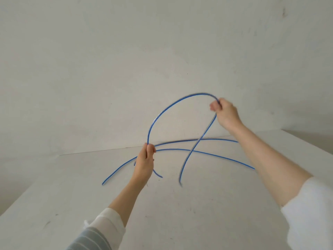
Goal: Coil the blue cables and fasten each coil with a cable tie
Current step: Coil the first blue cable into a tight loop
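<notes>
Blue cable (pixel 168 107): arched between hands, tail hanging blurred.
Left hand (pixel 145 162): pinches one end.
Right hand (pixel 225 112): grips arch top.

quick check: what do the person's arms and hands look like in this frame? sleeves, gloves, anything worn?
Both hands, left hand and right hand, are bare: no gloves, rings or watch visible. Forearms bare. White sleeves pushed up towards the elbows, the left sleeve and the bulkier right sleeve.
</notes>
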The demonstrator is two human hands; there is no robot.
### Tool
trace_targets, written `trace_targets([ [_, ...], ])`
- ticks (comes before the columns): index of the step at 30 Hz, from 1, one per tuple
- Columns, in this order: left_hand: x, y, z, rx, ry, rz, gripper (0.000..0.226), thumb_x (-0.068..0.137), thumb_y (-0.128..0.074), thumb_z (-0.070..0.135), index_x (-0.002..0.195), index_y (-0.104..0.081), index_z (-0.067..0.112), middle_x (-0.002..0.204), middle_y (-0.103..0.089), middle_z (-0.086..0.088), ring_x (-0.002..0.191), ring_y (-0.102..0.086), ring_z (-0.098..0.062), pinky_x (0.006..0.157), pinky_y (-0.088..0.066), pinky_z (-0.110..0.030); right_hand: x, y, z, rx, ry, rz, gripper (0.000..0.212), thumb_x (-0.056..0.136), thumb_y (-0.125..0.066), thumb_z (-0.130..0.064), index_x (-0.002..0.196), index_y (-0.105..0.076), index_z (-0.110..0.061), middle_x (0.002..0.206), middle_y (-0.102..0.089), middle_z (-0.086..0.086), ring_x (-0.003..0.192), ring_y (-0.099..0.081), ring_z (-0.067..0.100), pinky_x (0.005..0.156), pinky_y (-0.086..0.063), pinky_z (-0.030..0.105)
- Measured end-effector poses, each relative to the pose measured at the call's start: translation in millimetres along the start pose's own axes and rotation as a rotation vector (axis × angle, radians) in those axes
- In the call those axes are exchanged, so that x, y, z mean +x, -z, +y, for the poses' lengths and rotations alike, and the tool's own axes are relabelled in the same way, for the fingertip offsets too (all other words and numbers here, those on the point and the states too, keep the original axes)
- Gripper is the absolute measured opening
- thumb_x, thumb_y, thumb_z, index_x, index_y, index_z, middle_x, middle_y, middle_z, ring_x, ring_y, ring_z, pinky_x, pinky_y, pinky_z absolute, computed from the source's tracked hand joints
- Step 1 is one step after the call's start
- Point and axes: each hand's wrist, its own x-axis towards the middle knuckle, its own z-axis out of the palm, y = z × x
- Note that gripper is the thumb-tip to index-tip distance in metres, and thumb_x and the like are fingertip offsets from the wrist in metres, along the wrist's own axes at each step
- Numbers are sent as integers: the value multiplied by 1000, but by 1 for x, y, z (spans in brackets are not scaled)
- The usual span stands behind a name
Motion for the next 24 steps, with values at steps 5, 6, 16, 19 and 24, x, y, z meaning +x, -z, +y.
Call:
trace_targets([
  [5,2,-8,43,-470,84,-16,37,96,-23,19,77,-54,17,53,-32,12,49,-32,-6,58,-31,-25,-46,-44,37,25,-212,-124,25,96,-38,-8,93,-59,5,96,-68,20,94,-62,32,81,-42,30],
  [6,3,-7,49,-489,87,-43,37,95,-24,17,79,-56,17,55,-33,11,51,-33,-7,59,-32,-24,-52,-49,42,27,-240,-149,24,95,-38,-7,92,-60,4,96,-68,19,93,-61,31,76,-40,28],
  [16,-4,-8,52,-228,-75,-253,28,100,-33,21,93,-60,24,61,-40,11,55,-38,-5,58,-38,-21,-78,-54,21,29,-38,141,71,78,-58,4,138,-21,-1,141,-26,19,132,-28,31,104,-33,39],
  [19,-7,-13,50,-148,-117,-315,29,101,-32,22,96,-60,24,57,-37,11,53,-34,-4,55,-34,-16,-78,-51,-2,-103,406,84,67,75,-61,2,135,-35,-10,140,-39,9,133,-33,24,107,-29,38],
  [24,-13,-19,45,-96,-79,-344,24,99,-36,23,95,-60,22,57,-44,13,55,-38,-6,59,-36,-21,-78,-57,-16,-80,477,-247,34,84,-45,11,109,-60,-8,110,-63,9,109,-57,23,100,-40,39],
])
